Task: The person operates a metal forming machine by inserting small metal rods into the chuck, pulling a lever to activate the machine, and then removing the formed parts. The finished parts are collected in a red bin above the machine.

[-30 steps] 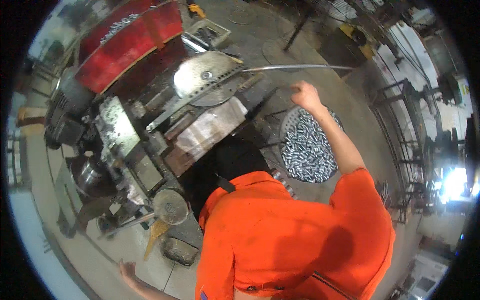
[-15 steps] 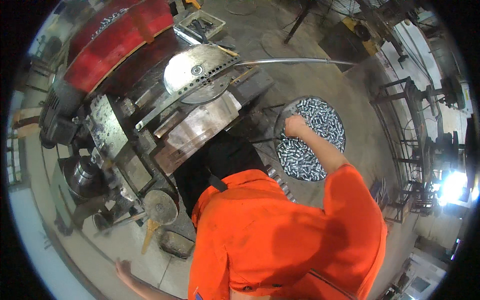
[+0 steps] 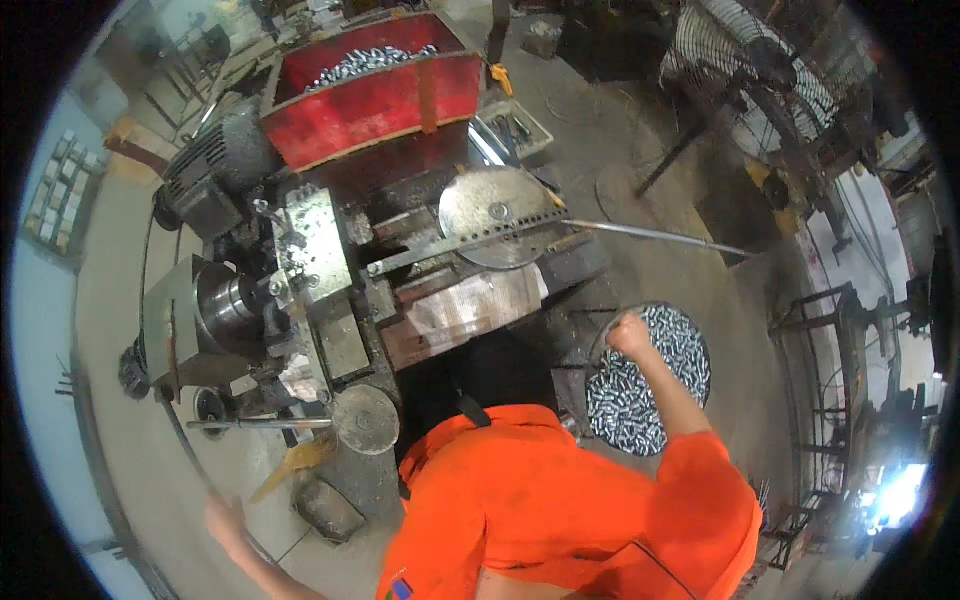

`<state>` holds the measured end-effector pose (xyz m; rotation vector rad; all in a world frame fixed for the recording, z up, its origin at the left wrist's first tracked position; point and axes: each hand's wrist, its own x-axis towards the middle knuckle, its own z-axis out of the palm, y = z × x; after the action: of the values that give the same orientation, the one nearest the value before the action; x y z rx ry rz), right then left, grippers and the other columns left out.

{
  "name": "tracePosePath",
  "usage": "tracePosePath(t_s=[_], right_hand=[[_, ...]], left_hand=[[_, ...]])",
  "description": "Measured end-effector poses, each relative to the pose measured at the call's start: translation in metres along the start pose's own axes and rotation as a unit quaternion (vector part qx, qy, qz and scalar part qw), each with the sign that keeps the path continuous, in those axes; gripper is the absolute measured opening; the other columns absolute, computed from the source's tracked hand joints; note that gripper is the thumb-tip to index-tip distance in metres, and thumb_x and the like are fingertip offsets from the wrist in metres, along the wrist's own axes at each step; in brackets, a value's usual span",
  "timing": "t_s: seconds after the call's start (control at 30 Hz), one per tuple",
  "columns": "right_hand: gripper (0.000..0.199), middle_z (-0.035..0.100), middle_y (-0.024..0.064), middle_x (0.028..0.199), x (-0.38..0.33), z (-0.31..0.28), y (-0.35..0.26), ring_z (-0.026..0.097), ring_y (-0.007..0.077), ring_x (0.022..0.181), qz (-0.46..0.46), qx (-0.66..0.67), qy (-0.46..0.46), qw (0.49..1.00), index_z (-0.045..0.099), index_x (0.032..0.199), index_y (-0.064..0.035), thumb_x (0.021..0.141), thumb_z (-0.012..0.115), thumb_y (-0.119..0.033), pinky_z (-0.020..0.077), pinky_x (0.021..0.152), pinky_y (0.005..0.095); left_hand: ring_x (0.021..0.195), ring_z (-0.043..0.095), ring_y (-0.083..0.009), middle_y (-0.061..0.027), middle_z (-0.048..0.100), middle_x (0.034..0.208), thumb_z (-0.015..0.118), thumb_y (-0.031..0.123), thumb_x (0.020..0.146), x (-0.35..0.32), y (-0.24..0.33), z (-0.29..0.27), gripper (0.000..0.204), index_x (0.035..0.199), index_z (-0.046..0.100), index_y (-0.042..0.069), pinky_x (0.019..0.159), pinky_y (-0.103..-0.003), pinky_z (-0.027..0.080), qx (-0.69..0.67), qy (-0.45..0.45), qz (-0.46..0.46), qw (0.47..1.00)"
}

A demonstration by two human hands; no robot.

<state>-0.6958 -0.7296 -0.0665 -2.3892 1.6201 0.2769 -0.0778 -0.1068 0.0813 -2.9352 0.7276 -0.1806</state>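
Reaching down to the right, the right hand (image 3: 630,333) is closed in a fist at the near edge of a round bucket (image 3: 700,405). That bucket sits on the floor, right beside the big grey machine (image 3: 330,300). It is full of small shiny metal pieces (image 3: 655,380), all short and silver, piled up close to the rim. The fist rests on top of the pile, but I cannot tell if any pieces are inside it.

Up at the far side of the machine sits a red bin (image 3: 375,95). It holds more of the same shiny pieces, heaped along its back.

Low down on the other side, the left hand (image 3: 225,520) is held out over the floor, well away from the bucket. Its fingers look loose and hold nothing. Near it on the floor lies a small dark tray (image 3: 328,510); what is in it is too dim to see.

The person wears an orange shirt (image 3: 560,510).
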Motion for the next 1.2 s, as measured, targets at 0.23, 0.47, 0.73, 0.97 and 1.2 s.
tracePosePath(t_s=[0.23,0.47,0.73,0.97,1.2], right_hand=[[0.037,0.055,0.0167,0.113,-0.040,-0.137,-0.204,0.054,0.0317,0.103,-0.392,0.317,0.026,0.863,0.069,0.090,-0.0049,0.056,0.063,-0.017,0.0438,0.088,0.0368],[0.037,0.056,0.0136,0.101,-0.085,-0.196,-0.338,0.055,0.0276,0.086,-0.604,0.433,0.082,0.664,0.064,0.090,-0.0016,0.054,0.059,-0.008,0.0470,0.075,0.0348],[0.031,0.055,0.0172,0.100,-0.093,-0.185,-0.358,0.055,0.0318,0.084,-0.656,0.282,0.121,0.690,0.064,0.085,-0.0015,0.056,0.059,-0.011,0.0478,0.072,0.0377],[0.029,0.057,0.0131,0.096,-0.073,-0.204,-0.400,0.053,0.0306,0.084,-0.734,0.192,0.063,0.648,0.064,0.081,-0.0030,0.055,0.062,-0.017,0.0453,0.073,0.0383],[0.025,0.063,0.0116,0.088,-0.024,-0.225,-0.494,0.055,0.0292,0.085,-0.667,-0.002,0.161,0.727,0.069,0.071,-0.0053,0.054,0.061,-0.022,0.0467,0.071,0.0394]], left_hand=[[0.072,0.059,-0.0119,-0.0068,0.064,0.081,0.058,0.017,0.087,0.016,0.269,-0.147,0.029,0.104,0.060,-0.006,0.066,-0.027,0.046,-0.558,-0.076,0.064,0.824],[0.069,0.063,-0.0173,-0.0092,0.063,0.072,0.038,0.036,0.097,0.006,0.393,-0.145,0.047,0.097,0.058,-0.006,0.069,-0.028,0.050,-0.743,-0.343,0.192,0.542],[0.053,0.053,-0.0070,-0.0008,0.056,0.056,0.055,0.032,0.090,0.002,0.364,-0.143,0.037,0.070,0.060,0.001,0.050,-0.024,0.041,-0.585,-0.240,0.210,0.746],[0.052,0.052,-0.0062,-0.0008,0.055,0.055,0.060,0.028,0.087,0.017,0.336,-0.141,0.032,0.072,0.061,0.000,0.047,-0.024,0.039,-0.577,-0.187,0.182,0.774],[0.055,0.054,-0.0095,-0.0019,0.057,0.060,0.055,0.019,0.089,0.020,0.216,-0.153,0.024,0.082,0.060,-0.003,0.052,-0.026,0.043,-0.568,-0.056,-0.004,0.821]])
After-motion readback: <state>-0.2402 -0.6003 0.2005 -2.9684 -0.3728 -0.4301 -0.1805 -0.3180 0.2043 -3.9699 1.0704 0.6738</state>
